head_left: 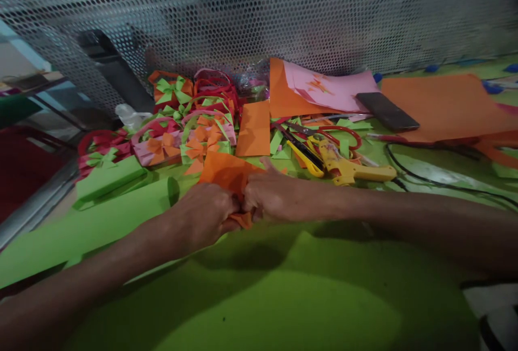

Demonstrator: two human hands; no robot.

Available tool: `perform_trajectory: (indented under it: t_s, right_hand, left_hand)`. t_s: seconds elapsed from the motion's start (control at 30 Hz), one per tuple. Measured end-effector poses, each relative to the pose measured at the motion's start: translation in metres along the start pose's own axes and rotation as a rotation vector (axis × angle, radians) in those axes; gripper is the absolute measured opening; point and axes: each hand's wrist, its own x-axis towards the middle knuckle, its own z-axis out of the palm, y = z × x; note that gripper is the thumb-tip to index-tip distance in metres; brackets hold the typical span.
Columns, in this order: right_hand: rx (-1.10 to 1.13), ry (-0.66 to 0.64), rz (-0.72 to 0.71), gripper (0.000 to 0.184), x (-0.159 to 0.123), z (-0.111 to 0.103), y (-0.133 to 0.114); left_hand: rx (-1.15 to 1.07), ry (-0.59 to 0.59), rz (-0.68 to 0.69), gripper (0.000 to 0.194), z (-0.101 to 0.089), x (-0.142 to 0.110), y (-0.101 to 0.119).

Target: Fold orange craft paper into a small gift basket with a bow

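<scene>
My left hand (204, 214) and my right hand (270, 197) meet in the middle over a green sheet (259, 291). Both are closed, pinching one folded piece of orange paper (226, 173) between them. Its wide part sticks up behind my knuckles and a small corner shows below my fingers. Just behind the paper lie several small paper baskets with orange and green bows (182, 138).
A yellow glue gun (348, 169) with a black cord (441, 181), scissors with red handles (324, 134) and a yellow-handled cutter (303, 154) lie to the right. Farther back are orange sheets (441, 105), a pink sheet (335, 89), a dark phone (386, 111) and a perforated metal wall (259, 11).
</scene>
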Motion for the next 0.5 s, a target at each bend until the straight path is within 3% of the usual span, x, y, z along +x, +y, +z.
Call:
perform_trajectory:
  t_s: [0.2,0.5]
  right_hand:
    - [-0.017,0.026,-0.031,0.021,-0.002,0.003,0.002]
    - [0.064,0.068,0.001,0.015,-0.002,0.006,0.002]
  left_hand:
    - [-0.068,-0.100,0.081,0.014,-0.003,-0.002,-0.014]
    - [-0.066,-0.117,0.066,0.013,-0.009,-0.002,-0.004]
